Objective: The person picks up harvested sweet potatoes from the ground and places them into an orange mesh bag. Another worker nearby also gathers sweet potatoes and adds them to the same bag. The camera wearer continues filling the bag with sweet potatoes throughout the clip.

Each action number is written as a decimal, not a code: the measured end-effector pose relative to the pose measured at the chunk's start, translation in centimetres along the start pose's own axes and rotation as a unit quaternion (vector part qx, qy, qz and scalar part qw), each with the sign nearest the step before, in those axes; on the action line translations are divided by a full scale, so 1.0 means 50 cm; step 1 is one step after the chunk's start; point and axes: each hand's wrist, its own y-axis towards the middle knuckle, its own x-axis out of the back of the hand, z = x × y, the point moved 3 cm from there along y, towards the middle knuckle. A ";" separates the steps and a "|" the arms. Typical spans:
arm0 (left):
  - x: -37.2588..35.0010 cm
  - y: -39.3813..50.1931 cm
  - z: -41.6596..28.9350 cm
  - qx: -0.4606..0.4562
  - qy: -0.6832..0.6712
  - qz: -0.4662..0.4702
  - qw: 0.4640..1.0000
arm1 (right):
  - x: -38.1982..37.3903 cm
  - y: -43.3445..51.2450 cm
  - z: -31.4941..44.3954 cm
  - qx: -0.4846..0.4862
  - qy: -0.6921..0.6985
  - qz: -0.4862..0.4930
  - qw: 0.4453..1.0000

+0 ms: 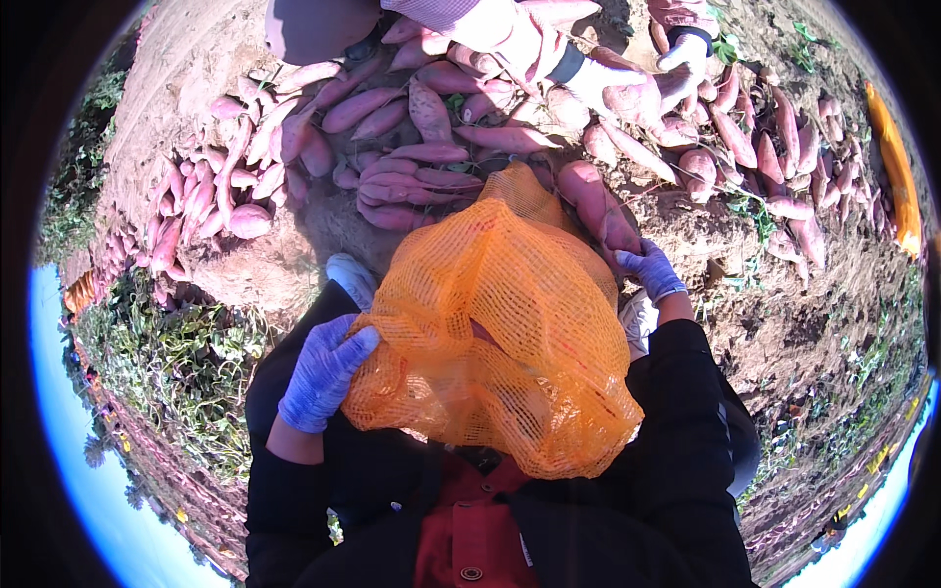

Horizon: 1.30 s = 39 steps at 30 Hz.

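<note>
My left hand [327, 371], in a bluish glove, pinches the left side of an orange mesh sack [507, 309]. The sack stands in front of my torso, its folds bunched towards me, and reddish shapes show faintly through the net. At its right side my right hand [653, 270], gloved the same way, grips the near end of a large sweet potato [599, 206]. That sweet potato slants away from me along the sack's far right edge. A pile of sweet potatoes [428, 110] lies just beyond the sack on the soil.
Across the pile, a co-worker's white-gloved hands [610, 84] are among the sweet potatoes. More sweet potatoes spread left [198, 191] and right [786, 140]. A flat orange sack [893, 169] lies far right. Leafy vines [176, 367] cover the ground at left.
</note>
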 end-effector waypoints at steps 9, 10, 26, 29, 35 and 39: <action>-0.001 0.001 -0.002 -0.003 0.013 0.003 1.000 | 0.013 0.037 -0.034 0.082 -0.089 -0.049 0.991; -0.002 0.001 -0.003 -0.003 0.013 0.006 1.000 | 0.019 0.042 -0.043 0.088 -0.088 -0.054 0.991; 0.032 0.009 0.008 -0.010 0.043 0.023 0.999 | -0.027 0.001 -0.001 0.016 -0.320 -0.113 0.941; 0.008 0.006 0.000 -0.071 -0.027 0.013 0.997 | -0.013 -0.026 0.001 -0.142 -0.479 -0.162 0.851; 0.000 0.006 -0.016 -0.048 0.027 -0.043 0.998 | 0.056 -0.059 0.031 -0.163 -0.533 -0.289 0.779; -0.004 -0.005 -0.010 -0.028 -0.028 -0.031 0.999 | -0.005 -0.002 0.123 0.102 -0.555 -0.295 0.771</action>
